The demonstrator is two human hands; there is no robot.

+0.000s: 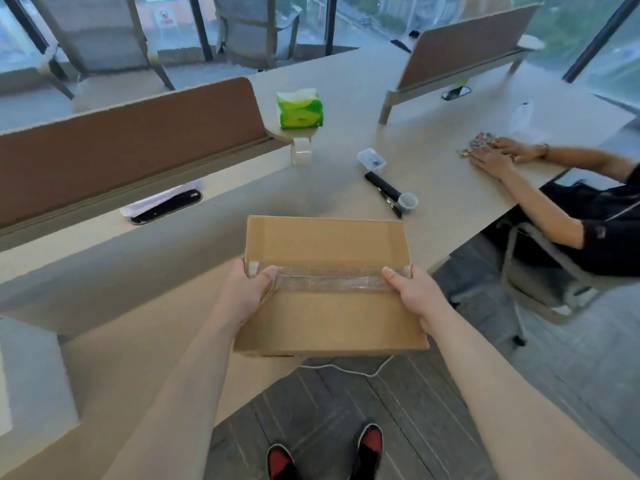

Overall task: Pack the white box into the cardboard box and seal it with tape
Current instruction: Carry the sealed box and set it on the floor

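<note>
While both bare hands grip its sides, the closed brown cardboard box (329,289) sits at the near edge of the pale beige table (381,109), its near part overhanging the dark floor. A strip of clear tape (332,280) runs left to right across the box's top along the seam where the flaps meet. The left hand (247,292) is clamped on the left side of the box, thumb lying on the left end of the tape, fingers wrapped down over the edge. The right hand (417,294) is clamped on the right side, thumb pressing the right end of the tape. The white box of the task cannot be seen; the flaps are shut.

Farther along the table, a roll of clear tape (301,150) stands on edge, just near of a green and white tissue pack (300,109). To the right of the roll lie a small clear plastic case (371,159), a black cylindrical tool with a grey cap (391,192) and a thin black pen (389,202) beside it. A brown desk divider panel (121,143) stands on the left, and another one (467,43) at the far right. At the right edge a second person's hands (498,157) rest flat on the table next to a cluster of small colourful items (479,140). A white cable (346,368) hangs below the box, and red and black shoes (370,441) show on the floor.
</note>
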